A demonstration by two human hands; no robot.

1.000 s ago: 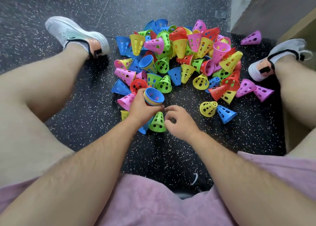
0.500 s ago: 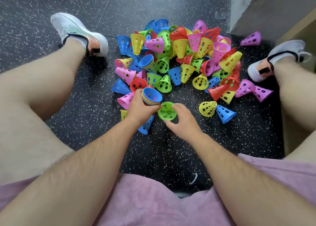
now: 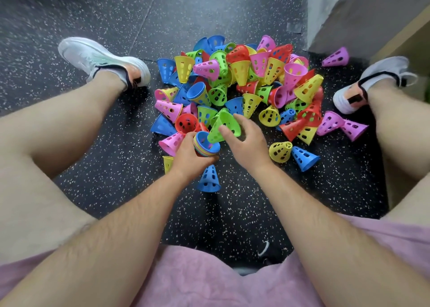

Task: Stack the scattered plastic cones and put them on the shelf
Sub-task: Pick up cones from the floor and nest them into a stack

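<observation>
A heap of perforated plastic cones (image 3: 242, 78) in blue, yellow, pink, red and green lies on the dark speckled floor between my legs. My left hand (image 3: 188, 157) grips a nested stack of cones (image 3: 206, 145) with a blue one on top, its mouth facing up. My right hand (image 3: 246, 139) holds a single green cone (image 3: 224, 126) tilted, its narrow end pointing down at the stack's mouth. A loose blue cone (image 3: 209, 178) lies just below my left hand.
A yellow cone (image 3: 280, 152) and a blue cone (image 3: 303, 159) lie to the right of my hands. A purple cone (image 3: 336, 56) sits apart near a grey wall corner (image 3: 325, 13). My shoes (image 3: 102, 62) flank the heap. A wooden edge (image 3: 400, 39) shows at right.
My right hand picked the green cone up off the floor, turned it over and lifted it toward the stack. My left hand kept hold of the stack.
</observation>
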